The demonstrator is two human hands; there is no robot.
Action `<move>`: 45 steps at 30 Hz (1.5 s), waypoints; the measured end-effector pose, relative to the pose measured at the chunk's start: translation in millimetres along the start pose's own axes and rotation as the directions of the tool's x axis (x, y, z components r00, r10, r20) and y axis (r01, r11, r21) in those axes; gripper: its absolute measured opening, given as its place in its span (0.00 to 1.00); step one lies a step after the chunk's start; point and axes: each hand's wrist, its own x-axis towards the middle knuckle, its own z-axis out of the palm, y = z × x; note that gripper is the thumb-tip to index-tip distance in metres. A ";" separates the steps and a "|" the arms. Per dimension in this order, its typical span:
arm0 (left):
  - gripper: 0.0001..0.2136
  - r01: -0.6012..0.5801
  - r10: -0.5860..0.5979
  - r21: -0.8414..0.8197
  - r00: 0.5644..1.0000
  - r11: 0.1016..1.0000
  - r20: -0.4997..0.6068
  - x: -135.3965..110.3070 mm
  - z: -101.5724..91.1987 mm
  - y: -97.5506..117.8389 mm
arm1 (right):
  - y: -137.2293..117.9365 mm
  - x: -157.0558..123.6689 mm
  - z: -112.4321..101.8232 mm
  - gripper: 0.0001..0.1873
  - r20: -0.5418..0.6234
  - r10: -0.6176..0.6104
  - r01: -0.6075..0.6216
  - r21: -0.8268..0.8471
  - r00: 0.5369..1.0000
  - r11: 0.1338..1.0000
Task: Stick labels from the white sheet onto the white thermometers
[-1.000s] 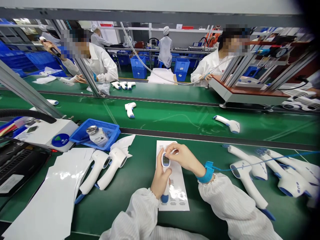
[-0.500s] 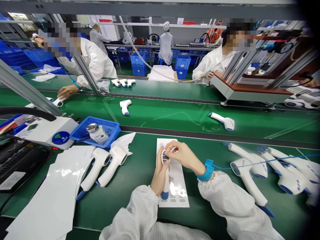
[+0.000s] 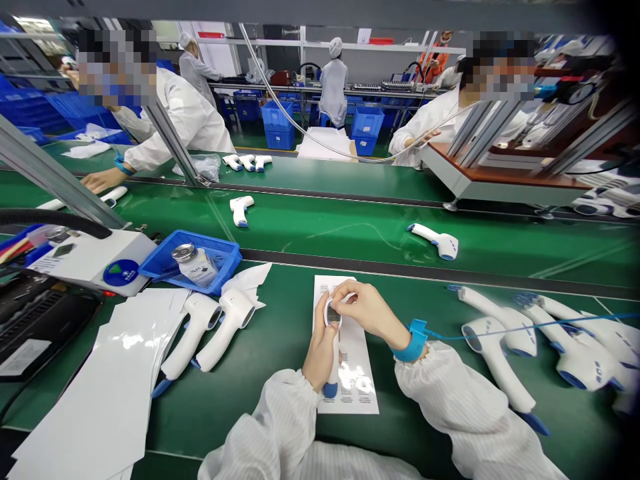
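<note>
Left of the hands, two white gun-shaped tools [image 3: 225, 333] lie beside a pile of shiny paper [image 3: 90, 393]. Behind them sits a blue tray [image 3: 227, 280] with a small jar [image 3: 199, 269] in it. A heap of white tools [image 3: 583, 360] lies on the right, and a thin blue cord [image 3: 575, 321] from the wrist strap [image 3: 414, 340] runs across it. The table [image 3: 250, 417] is green. Past it is a green belt [image 3: 325, 237] with more tools on it. Across the belt are people in white coats [image 3: 185, 117]; one person's hand [image 3: 104, 180] reaches over it.

The left hand [image 3: 320, 353] wraps around one white tool [image 3: 334, 363], over a printed sheet [image 3: 357, 393]. The right hand [image 3: 367, 307] has finger and thumb close together at its little screen [image 3: 333, 317]. I cannot tell if they pinch anything.

Fingers hide part of the screen. A slanted metal post [image 3: 170, 140] blocks part of the person on the left. The heap's right side is lost in the dark edge.
</note>
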 end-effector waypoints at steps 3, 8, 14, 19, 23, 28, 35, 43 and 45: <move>0.25 -0.016 0.016 -0.010 1.000 1.000 0.004 0.7 -0.3 -1.0 | 1.0 -1.7 2.7 0.02 -0.028 -0.024 0.023 -0.031 0.999 0.999; 0.23 -0.007 0.006 -0.040 1.000 0.999 -0.030 7.5 -1.5 1.3 | 5.0 -5.5 4.8 0.04 -0.071 -0.052 0.048 -0.054 0.996 0.997; 0.19 -0.026 0.025 -0.001 0.991 1.000 -0.128 10.5 0.7 17.9 | 6.1 -14.4 4.1 0.11 -0.062 -0.006 0.017 0.178 0.998 0.984; 0.16 -0.107 0.117 0.088 0.985 0.990 -0.130 1.1 3.0 35.2 | -3.5 -23.8 4.6 0.06 -0.182 -0.166 0.179 0.058 0.969 0.982; 0.14 -0.167 0.206 0.220 0.964 0.961 -0.169 -4.5 4.9 42.9 | -13.9 -28.8 2.4 0.05 -0.172 -0.247 0.247 -0.025 0.954 0.969; 0.15 -0.190 0.235 0.248 0.958 0.950 -0.165 -6.7 4.6 44.2 | -23.1 -38.5 3.0 0.06 -0.129 -0.193 0.190 -0.031 0.973 0.981; 0.16 -0.159 0.190 0.188 0.969 0.969 -0.158 -5.7 1.5 41.6 | -29.1 -39.5 0.6 0.11 -0.012 0.007 -0.006 0.015 1.000 1.000; 0.22 0.048 -0.056 -0.102 0.996 0.994 -0.077 -8.4 -2.9 50.0 | -17.2 -20.4 -3.6 0.15 -0.013 0.058 -0.048 0.393 0.998 0.918; 0.22 0.079 -0.089 -0.175 0.995 0.981 -0.050 -9.1 -3.4 52.6 | -14.8 -21.9 -1.6 0.12 -0.050 0.023 -0.005 0.335 0.998 0.942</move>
